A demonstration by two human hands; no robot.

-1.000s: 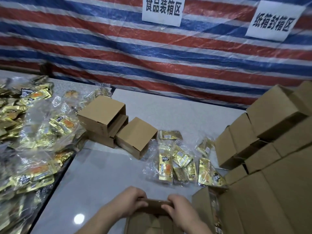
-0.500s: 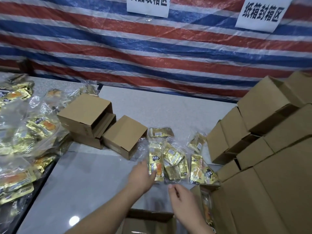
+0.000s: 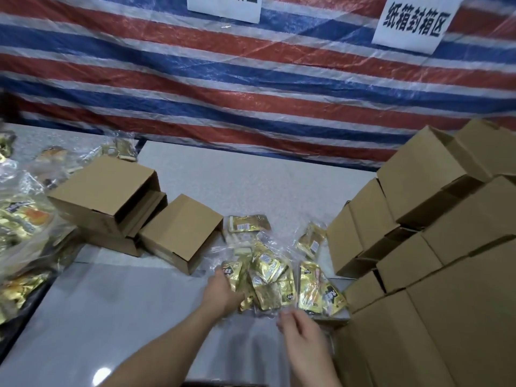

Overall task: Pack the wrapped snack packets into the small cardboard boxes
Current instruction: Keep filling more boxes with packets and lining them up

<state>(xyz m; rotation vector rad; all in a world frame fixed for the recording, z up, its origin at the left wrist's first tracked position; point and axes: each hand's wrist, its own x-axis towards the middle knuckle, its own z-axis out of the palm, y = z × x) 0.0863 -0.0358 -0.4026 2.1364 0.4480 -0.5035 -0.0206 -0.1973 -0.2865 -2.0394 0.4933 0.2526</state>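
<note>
**Inspector:** Both hands had left the open box near the person's body and gone forward to the gold packets. What stood where, biggest first?

**Packer:** On the right rose the stack of small cardboard boxes [image 3: 435,247], piled with open ends facing the bench [image 3: 265,188], probably so one could be pulled off quickly. On the left lay the bagged heap of snacks [image 3: 25,233], likely bulk stock waiting its turn. Between them sat three loose boxes [image 3: 111,196], one with its open end toward the middle.

**Inspector:** And the packets themselves?

**Packer:** The gold snack packets [image 3: 268,277] lay in crinkled clear film at the middle of the bench, just beside the stack's foot and near the closest loose box.

**Inspector:** How were the hands set?

**Packer:** The left hand [image 3: 223,289] rested on the left edge of the cluster, fingers reaching into the packets; whether it had closed round one, I could not tell. The right hand [image 3: 301,333] hovered just short of the cluster's near edge, fingers loosely bent, holding nothing I could make out.

**Inspector:** So nothing had gone into a box?

**Packer:** By my judgement, not at that moment; the grab came first.
</note>
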